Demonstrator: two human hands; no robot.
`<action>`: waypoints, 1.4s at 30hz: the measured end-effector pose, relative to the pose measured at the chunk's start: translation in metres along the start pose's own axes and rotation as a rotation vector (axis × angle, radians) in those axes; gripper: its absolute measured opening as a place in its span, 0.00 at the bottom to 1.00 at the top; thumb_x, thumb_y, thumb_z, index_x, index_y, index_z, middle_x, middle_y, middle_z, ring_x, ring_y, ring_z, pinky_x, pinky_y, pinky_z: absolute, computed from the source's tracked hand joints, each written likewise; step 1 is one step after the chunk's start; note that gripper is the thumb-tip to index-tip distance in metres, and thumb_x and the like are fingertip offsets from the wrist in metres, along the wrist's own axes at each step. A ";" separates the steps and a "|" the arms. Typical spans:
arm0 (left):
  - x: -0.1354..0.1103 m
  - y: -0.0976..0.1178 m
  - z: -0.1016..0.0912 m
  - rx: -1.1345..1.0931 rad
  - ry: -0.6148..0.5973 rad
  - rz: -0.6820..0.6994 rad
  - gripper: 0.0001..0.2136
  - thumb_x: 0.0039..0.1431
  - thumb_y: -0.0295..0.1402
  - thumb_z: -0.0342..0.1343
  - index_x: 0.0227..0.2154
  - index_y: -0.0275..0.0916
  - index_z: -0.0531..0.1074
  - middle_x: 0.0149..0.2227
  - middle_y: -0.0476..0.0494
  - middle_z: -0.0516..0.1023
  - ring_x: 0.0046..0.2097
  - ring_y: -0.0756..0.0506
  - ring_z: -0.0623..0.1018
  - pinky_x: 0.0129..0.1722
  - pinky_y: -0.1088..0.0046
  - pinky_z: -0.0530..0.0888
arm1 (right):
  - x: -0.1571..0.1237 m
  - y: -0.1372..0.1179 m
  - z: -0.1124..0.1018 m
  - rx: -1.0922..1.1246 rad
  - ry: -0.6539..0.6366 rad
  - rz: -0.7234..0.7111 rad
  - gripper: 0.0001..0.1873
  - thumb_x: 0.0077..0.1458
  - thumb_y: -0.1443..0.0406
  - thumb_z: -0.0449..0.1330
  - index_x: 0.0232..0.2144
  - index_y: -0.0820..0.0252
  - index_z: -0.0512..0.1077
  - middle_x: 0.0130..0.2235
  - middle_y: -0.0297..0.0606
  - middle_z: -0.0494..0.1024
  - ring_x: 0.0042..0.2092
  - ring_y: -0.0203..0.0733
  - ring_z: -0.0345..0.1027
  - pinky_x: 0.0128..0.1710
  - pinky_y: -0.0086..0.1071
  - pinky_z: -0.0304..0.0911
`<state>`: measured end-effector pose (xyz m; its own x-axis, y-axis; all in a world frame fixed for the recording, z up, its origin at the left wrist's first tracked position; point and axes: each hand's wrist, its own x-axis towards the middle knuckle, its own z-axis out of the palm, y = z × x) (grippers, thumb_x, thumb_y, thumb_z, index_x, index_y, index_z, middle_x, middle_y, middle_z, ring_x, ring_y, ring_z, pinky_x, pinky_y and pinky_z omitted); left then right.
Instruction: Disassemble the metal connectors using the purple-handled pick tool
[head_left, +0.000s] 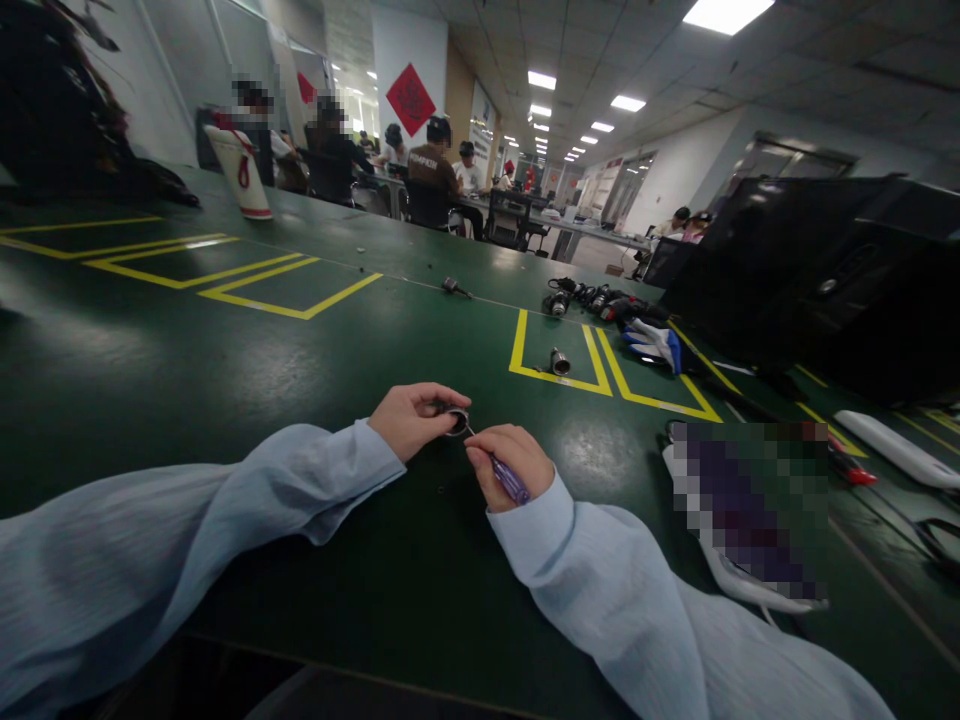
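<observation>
My left hand (411,417) rests on the green table (225,370) and pinches a small round metal part (455,419) between thumb and fingers. My right hand (508,462) is closed around a purple-handled screwdriver (510,479), whose thin tip points up-left into the metal part. Both hands meet near the table's middle, close to me. Light blue sleeves cover both forearms.
A small metal cylinder (559,361) stands inside a yellow-taped box. Beyond it lie another small part (452,287), a cluster of dark parts (592,299) and a blue-white glove (654,343). A large black case (825,270) fills the right. People sit at far tables.
</observation>
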<state>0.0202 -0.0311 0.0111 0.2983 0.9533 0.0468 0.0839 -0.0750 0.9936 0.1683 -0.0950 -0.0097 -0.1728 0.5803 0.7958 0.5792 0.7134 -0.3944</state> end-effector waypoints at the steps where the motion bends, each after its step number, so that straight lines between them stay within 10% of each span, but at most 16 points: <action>1: 0.000 0.000 0.000 0.007 -0.003 -0.001 0.13 0.35 0.28 0.59 0.30 0.32 0.74 0.30 0.43 0.78 0.32 0.46 0.78 0.39 0.67 0.74 | 0.000 -0.001 0.000 0.003 -0.006 0.002 0.06 0.52 0.68 0.53 0.29 0.61 0.71 0.29 0.40 0.76 0.31 0.37 0.69 0.33 0.31 0.65; 42: -0.004 -0.002 -0.001 0.144 -0.042 0.067 0.15 0.41 0.32 0.57 0.35 0.32 0.73 0.30 0.41 0.79 0.32 0.44 0.78 0.36 0.68 0.75 | 0.002 -0.005 -0.003 -0.002 0.004 0.002 0.06 0.51 0.69 0.53 0.28 0.61 0.71 0.28 0.41 0.76 0.30 0.38 0.68 0.33 0.32 0.64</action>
<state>0.0178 -0.0340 0.0088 0.3468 0.9320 0.1051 0.1972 -0.1820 0.9633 0.1675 -0.0987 -0.0049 -0.1691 0.5800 0.7969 0.5808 0.7118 -0.3949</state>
